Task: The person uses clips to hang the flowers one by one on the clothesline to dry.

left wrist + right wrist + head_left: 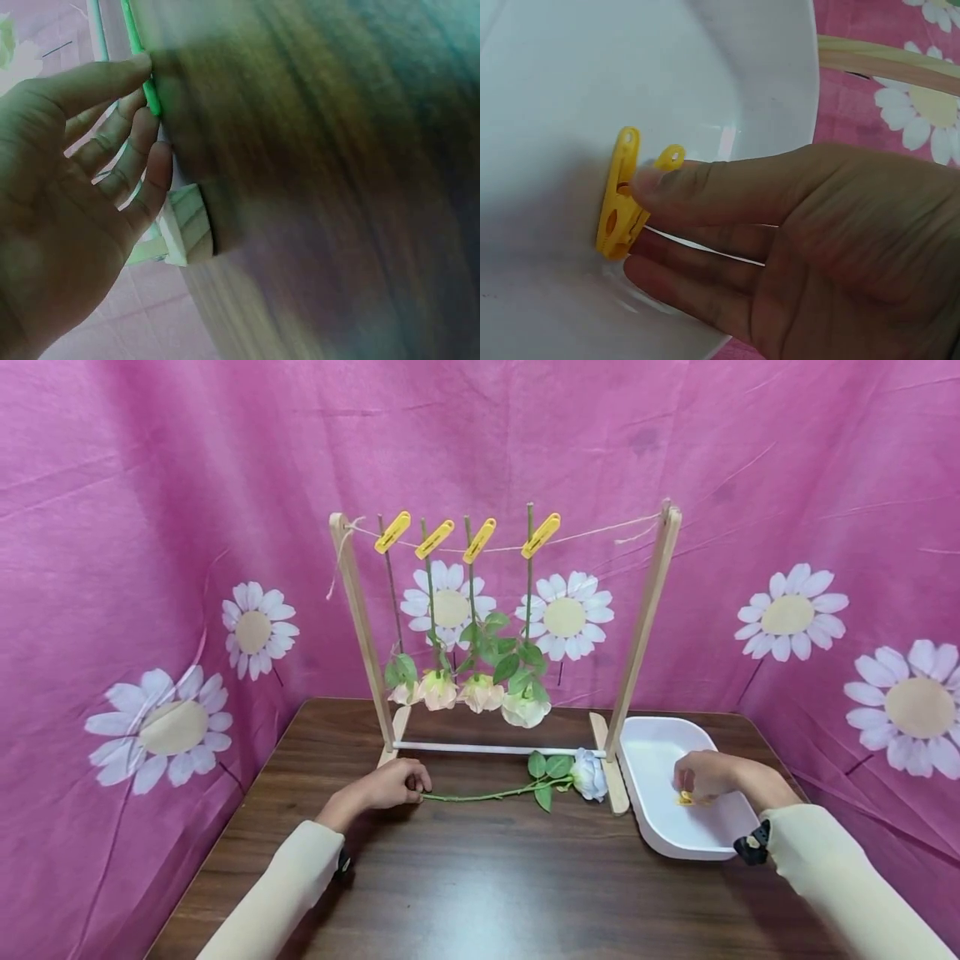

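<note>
Low over the table, my left hand pinches the cut end of a green stem between thumb and fingers. That stem belongs to a pale blue rose, lying to the right with its leaves beside the bloom. My right hand reaches into a white plastic tub. There its thumb and fingers hold a yellow clothespin by the handle end, the thumb lying across one handle. In the right wrist view the clothespin stands near the tub's wall, its far handle partly behind the thumb.
Behind the rose stands a wooden frame with a string across its top. Several yellow clothespins clip upside-down roses to it. A white rod joins the frame's feet. Pink cloth hangs around the wooden table.
</note>
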{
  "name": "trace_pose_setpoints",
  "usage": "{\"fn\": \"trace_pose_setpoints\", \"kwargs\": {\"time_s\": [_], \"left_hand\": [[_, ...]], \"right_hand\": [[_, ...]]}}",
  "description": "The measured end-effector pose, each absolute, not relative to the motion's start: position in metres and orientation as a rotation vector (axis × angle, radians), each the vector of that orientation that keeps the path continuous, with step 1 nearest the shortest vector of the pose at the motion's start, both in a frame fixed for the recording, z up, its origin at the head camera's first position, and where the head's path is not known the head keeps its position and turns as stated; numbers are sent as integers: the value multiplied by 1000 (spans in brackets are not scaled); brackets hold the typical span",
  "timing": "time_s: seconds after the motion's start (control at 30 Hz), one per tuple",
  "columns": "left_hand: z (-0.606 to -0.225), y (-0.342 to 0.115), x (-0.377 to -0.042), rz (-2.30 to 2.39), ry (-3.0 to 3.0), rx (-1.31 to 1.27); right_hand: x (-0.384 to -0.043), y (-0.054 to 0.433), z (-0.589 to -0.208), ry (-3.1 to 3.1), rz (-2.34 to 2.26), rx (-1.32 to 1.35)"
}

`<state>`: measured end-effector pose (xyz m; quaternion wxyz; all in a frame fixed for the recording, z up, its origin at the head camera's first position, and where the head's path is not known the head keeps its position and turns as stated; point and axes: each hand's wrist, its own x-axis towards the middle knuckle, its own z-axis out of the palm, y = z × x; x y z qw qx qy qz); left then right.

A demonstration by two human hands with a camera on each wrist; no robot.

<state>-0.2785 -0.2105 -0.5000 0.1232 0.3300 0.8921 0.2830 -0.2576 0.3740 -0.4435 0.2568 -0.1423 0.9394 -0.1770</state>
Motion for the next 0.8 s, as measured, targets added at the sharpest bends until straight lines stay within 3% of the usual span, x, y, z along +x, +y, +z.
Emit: {"fn": "trace_pose_setpoints", "kwargs": {"time_s": [0.4, 0.8], "left_hand": [[-495, -211, -276, 954, 2652, 928], [-448, -190, -262, 1600, 2414, 641]], "right_hand": [[-260, 367, -447, 2654, -339, -510], [-269, 346, -432, 2811, -513, -707]]}}
